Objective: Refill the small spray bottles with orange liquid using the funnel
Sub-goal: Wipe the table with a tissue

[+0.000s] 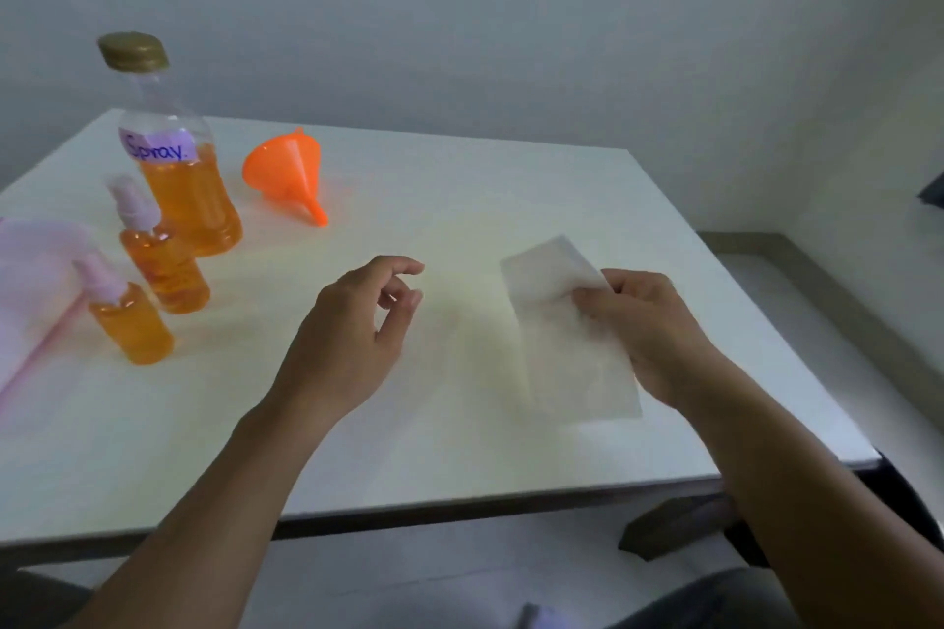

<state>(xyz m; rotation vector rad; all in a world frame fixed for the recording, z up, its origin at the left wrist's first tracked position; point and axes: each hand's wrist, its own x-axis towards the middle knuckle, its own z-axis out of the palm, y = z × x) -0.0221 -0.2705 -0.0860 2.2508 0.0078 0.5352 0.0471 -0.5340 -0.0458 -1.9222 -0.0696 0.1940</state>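
Two small spray bottles stand at the left of the white table (459, 450), both holding orange liquid and capped with pale pink spray heads: the nearer bottle (130, 322) and the farther bottle (163, 266). Behind them stands a large clear bottle (176, 169) labelled "Spray", about half full of orange liquid, with a gold cap on. An orange funnel (288, 171) lies on its side to the right of it. My left hand (352, 337) hovers mid-table, empty, fingers loosely curled. My right hand (649, 332) pinches a white tissue (567, 337) above the table.
A pink cloth or pouch (30, 291) lies at the table's left edge. The table's front edge runs close to my body, and its right corner is near my right forearm. A pale wall stands behind, with a dark-framed ledge (817, 291) to the right.
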